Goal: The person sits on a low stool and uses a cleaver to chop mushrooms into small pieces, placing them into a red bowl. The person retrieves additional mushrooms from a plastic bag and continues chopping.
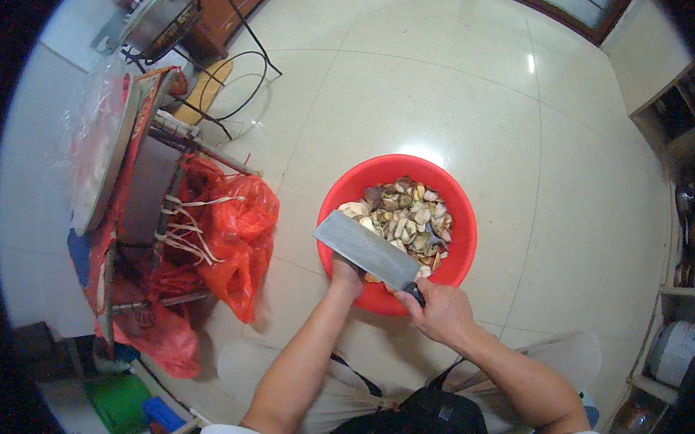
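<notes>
My right hand (pixel 446 309) grips the dark handle of a cleaver (pixel 372 251). Its broad metal blade points to the upper left, over a red plastic basin (pixel 463 229). Under the blade, at the basin's near left side, is my left hand (pixel 347 271); the blade hides its fingers, so whether it holds something cannot be told. Inside the basin lies a heap of cut pieces (pixel 404 211), pale, brown and greyish, perhaps sliced roots or peelings. A larger pale piece (pixel 354 208) shows just beyond the blade tip.
The basin stands on a tiled floor (pixel 423 115) between my knees. At left, red plastic bags (pixel 238 217) hang from a rack (pixel 164 225). Beyond it are a black metal stand (pixel 265 59) and a pot (pixel 157 21). Open shelves (pixel 685 291) line the right.
</notes>
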Demonstrator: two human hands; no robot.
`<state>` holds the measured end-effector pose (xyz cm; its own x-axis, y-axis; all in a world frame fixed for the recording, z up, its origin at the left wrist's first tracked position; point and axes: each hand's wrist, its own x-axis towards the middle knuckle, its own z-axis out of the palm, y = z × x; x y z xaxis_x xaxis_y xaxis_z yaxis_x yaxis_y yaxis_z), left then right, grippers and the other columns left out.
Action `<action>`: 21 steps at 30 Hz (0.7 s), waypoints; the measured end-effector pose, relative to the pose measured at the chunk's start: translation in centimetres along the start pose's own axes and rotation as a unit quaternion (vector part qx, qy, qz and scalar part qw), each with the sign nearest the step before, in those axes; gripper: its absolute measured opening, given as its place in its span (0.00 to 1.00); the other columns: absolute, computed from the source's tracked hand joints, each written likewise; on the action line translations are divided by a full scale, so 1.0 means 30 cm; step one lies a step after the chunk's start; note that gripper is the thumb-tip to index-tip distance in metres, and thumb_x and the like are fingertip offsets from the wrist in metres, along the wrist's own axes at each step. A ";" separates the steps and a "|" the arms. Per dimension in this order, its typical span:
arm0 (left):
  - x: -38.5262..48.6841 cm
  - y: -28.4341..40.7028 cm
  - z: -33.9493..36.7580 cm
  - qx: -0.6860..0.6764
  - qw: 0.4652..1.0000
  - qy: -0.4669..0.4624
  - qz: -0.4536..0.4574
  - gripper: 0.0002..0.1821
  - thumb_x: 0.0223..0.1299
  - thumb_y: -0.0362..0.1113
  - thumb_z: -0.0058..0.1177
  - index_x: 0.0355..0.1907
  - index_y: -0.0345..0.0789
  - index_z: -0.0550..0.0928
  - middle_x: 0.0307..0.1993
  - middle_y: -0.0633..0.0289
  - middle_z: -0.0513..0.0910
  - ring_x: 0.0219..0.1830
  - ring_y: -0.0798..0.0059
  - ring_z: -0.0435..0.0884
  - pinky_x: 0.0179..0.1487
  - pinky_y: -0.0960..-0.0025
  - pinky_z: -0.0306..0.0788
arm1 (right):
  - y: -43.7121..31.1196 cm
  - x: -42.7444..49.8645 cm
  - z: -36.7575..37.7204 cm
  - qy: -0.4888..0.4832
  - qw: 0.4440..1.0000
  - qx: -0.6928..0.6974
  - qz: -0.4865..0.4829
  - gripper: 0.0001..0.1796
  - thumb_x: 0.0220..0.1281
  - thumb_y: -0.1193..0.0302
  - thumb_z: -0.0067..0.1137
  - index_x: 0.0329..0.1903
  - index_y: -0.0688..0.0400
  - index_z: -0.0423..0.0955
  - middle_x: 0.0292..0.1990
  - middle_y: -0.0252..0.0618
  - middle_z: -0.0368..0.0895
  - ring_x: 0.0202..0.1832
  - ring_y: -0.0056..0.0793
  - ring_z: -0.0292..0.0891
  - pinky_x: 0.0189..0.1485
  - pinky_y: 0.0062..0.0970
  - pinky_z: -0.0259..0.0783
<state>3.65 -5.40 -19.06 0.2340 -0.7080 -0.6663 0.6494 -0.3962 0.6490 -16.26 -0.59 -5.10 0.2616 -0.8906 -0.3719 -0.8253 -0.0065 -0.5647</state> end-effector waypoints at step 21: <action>0.035 0.009 0.000 -0.009 1.000 0.029 0.000 0.18 0.76 0.53 0.50 0.55 0.43 0.77 0.46 0.63 0.83 0.45 0.66 0.85 0.51 0.55 0.82 | 0.009 0.004 0.003 -0.011 0.999 -0.026 -0.029 0.35 0.73 0.40 0.50 0.37 0.64 0.81 0.24 0.55 0.84 0.28 0.57 0.84 0.33 0.53 0.80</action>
<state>4.06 -6.26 -19.58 0.2757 -0.6726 -0.6867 0.6620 -0.3851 0.6430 -16.40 -0.66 -5.38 0.3210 -0.8776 -0.3561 -0.8328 -0.0825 -0.5474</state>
